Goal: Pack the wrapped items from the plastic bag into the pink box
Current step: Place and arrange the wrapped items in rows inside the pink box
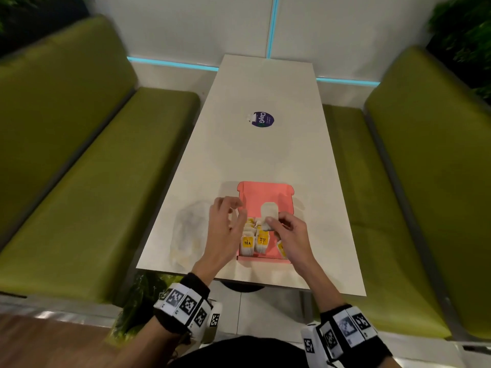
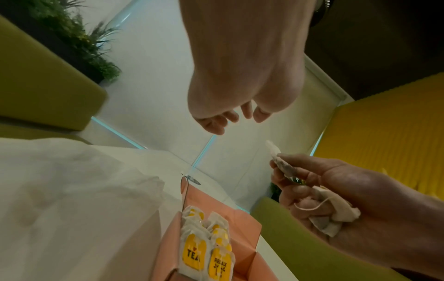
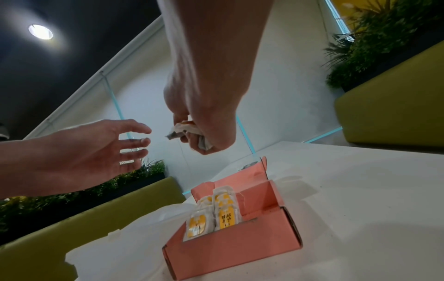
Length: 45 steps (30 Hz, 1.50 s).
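Note:
The pink box (image 1: 265,193) lies open near the table's front edge, with two rows of white-and-yellow wrapped tea bags (image 1: 255,239) standing in its left half. My right hand (image 1: 288,229) hovers above the box and pinches a wrapped tea bag (image 1: 269,215) upright, with more bunched in its palm (image 2: 334,214). My left hand (image 1: 225,224) floats over the box's left wall, fingers spread and holding nothing. The clear plastic bag (image 1: 186,232) lies crumpled on the table left of the box. In the right wrist view the box (image 3: 230,249) shows its right half bare.
A round purple sticker (image 1: 262,119) sits mid-table beyond the box. Green padded benches (image 1: 87,181) run along both long sides of the narrow white table (image 1: 265,150), and a white wall closes its far end.

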Each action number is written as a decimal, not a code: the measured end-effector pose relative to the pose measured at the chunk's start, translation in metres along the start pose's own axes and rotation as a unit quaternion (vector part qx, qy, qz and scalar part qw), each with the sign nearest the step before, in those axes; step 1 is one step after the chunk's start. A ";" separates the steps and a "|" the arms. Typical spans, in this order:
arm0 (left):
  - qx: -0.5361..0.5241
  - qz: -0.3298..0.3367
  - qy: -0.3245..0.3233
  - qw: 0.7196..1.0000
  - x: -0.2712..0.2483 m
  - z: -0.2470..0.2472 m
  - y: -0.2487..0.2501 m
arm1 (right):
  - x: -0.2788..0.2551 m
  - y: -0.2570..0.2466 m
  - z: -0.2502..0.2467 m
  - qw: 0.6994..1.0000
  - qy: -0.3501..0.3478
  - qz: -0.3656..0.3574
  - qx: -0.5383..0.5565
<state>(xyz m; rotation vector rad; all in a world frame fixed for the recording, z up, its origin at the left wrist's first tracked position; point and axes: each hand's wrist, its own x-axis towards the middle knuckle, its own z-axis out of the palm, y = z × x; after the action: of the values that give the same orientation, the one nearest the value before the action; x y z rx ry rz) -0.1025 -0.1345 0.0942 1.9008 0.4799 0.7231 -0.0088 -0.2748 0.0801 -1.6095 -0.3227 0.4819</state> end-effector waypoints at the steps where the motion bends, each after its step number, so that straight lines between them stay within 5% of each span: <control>1: -0.017 0.007 -0.022 1.000 -0.002 -0.001 0.002 | 0.000 -0.001 0.001 1.000 -0.004 -0.003 -0.003; 5: -0.067 -0.006 -0.122 0.990 -0.001 0.001 0.015 | -0.001 -0.007 0.006 0.999 -0.022 -0.035 -0.020; 22: -0.129 -0.031 -0.157 0.979 0.012 -0.017 0.020 | -0.010 -0.017 0.022 0.969 -0.195 -0.040 -0.145; 28: -0.141 -0.049 -0.138 0.979 0.016 -0.031 0.014 | -0.012 -0.015 0.019 0.987 -0.158 -0.014 -0.027; 35: -0.166 -0.062 -0.135 0.975 0.016 -0.029 0.023 | -0.012 -0.009 0.027 0.979 -0.168 -0.041 -0.111; 45: -0.192 -0.069 -0.119 0.972 0.022 -0.046 0.030 | -0.017 -0.016 0.045 0.988 -0.147 -0.021 -0.041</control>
<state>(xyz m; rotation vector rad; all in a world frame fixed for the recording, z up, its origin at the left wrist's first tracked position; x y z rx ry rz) -0.1168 -0.1030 0.1417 1.5472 0.2914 0.4508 -0.0441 -0.2425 0.0960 -1.6086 -0.6042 0.6841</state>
